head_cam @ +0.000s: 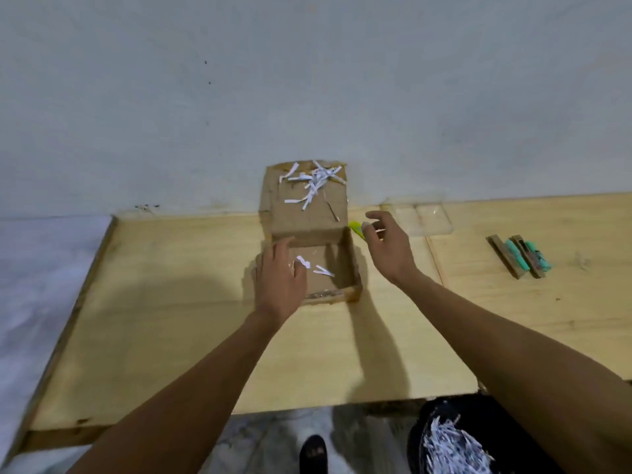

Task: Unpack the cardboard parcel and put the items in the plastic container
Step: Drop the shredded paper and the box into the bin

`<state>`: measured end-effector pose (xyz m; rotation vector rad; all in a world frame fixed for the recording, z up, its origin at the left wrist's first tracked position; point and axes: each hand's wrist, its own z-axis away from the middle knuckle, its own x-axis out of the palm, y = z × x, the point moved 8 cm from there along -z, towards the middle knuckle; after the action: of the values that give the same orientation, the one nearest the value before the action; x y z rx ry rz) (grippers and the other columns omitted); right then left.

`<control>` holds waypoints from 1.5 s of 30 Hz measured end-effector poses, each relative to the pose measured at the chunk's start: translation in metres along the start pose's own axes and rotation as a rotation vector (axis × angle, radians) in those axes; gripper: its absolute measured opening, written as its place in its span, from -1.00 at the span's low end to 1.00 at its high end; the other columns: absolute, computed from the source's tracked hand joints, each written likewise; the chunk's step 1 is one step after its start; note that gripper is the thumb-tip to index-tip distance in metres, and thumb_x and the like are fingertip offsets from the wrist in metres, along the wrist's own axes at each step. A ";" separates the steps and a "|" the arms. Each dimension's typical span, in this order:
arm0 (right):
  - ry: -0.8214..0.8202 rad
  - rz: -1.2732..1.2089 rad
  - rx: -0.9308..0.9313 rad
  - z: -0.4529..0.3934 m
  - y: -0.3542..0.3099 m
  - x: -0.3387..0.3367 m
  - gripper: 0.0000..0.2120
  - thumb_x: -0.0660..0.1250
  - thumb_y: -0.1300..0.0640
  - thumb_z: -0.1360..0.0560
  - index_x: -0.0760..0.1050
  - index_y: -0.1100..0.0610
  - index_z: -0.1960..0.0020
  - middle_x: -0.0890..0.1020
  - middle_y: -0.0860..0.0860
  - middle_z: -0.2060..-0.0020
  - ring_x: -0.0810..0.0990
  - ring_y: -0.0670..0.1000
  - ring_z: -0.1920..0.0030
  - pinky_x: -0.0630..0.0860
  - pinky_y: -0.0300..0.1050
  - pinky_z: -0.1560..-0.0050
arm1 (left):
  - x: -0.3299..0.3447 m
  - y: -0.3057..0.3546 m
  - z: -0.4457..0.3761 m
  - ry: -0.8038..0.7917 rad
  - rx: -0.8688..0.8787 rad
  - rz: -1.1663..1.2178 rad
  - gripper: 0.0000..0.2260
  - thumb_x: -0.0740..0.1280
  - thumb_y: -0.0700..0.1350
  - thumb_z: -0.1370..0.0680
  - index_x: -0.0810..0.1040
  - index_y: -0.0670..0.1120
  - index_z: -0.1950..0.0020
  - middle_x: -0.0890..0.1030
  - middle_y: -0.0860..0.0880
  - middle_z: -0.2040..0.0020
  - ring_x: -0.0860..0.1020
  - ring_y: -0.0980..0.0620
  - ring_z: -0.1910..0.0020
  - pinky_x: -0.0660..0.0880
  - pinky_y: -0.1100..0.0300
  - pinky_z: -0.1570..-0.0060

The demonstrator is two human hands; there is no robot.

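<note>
Your cardboard parcel (337,268) sits open at the far middle of the wooden table (171,302), lid flap (304,203) tipped back against the wall (307,80). White paper shreds (313,183) lie scattered on the flap's inner face; two or three more strips (319,268) lie on the parcel floor. No other contents show inside.

Your left hand (280,278) is palm down over the parcel's near-left corner, fingers slightly spread and reaching into the box, tips near the strips. Can't tell if they touch anything; nothing clamped.

Your right hand (386,244) hovers just right of the parcel, fingers apart and loosely curled, holding nothing. A yellow-green item (355,229) shows just beyond its thumb, beside the parcel's right wall; mostly hidden, can't identify.

The clear plastic container (427,218) sits on the table far right of the parcel, near the wall, just past your right fingertips. It's blurred; I can't make out anything inside it.

Further right on the table: a few wooden blocks with teal pieces (519,256), well apart from the container.

Below the table's near edge, right side: a dark bin (455,439) full of paper shreds.
</note>
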<state>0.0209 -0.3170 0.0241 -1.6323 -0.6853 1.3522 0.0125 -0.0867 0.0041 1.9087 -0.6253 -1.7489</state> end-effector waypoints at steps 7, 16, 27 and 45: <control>-0.114 -0.245 0.283 -0.082 -0.029 0.061 -0.38 0.18 -0.09 -0.62 0.05 0.05 -0.59 0.20 0.03 -0.55 0.26 0.08 -0.50 0.26 -0.09 -0.35 | 0.021 -0.048 -0.022 -0.305 -0.326 0.288 -0.66 0.18 -0.09 -0.58 0.35 -0.09 -0.36 0.51 -0.10 -0.23 0.46 -0.16 -0.25 0.33 0.16 -0.05; -0.037 -0.337 0.249 -0.074 -0.045 0.054 -0.47 0.17 -0.19 -0.60 0.27 0.00 -0.50 0.50 -0.01 -0.29 0.45 0.04 -0.31 0.33 -0.11 -0.21 | 0.016 -0.063 -0.024 -0.379 -0.455 0.448 -0.81 0.10 0.03 -0.58 0.47 0.02 -0.03 0.57 -0.03 -0.01 0.51 -0.08 -0.03 0.44 0.09 -0.01; -0.028 -0.243 0.104 0.049 0.013 0.045 -0.78 0.17 0.04 -0.66 0.55 0.11 -0.07 0.59 -0.01 -0.04 0.52 -0.29 0.01 0.40 -0.45 0.07 | 0.011 -0.064 -0.007 -0.445 -0.583 0.827 -0.69 0.12 0.24 -0.60 0.59 0.17 -0.11 0.66 0.10 -0.09 0.60 0.10 -0.07 0.48 0.01 -0.12; -0.157 -0.265 0.139 0.066 0.054 0.065 -0.48 0.10 0.24 -0.59 0.28 -0.21 -0.44 0.62 0.00 -0.14 0.62 -0.03 0.08 0.55 -0.16 0.17 | 0.038 -0.065 0.024 -0.333 -0.430 0.579 -0.41 0.21 -0.17 -0.55 0.18 0.30 -0.49 0.45 0.17 -0.40 0.49 0.07 -0.26 0.46 0.08 -0.24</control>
<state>-0.0324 -0.2679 -0.0553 -1.2853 -0.8489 1.3105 -0.0076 -0.0607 -0.0677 1.0240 -0.7505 -1.6449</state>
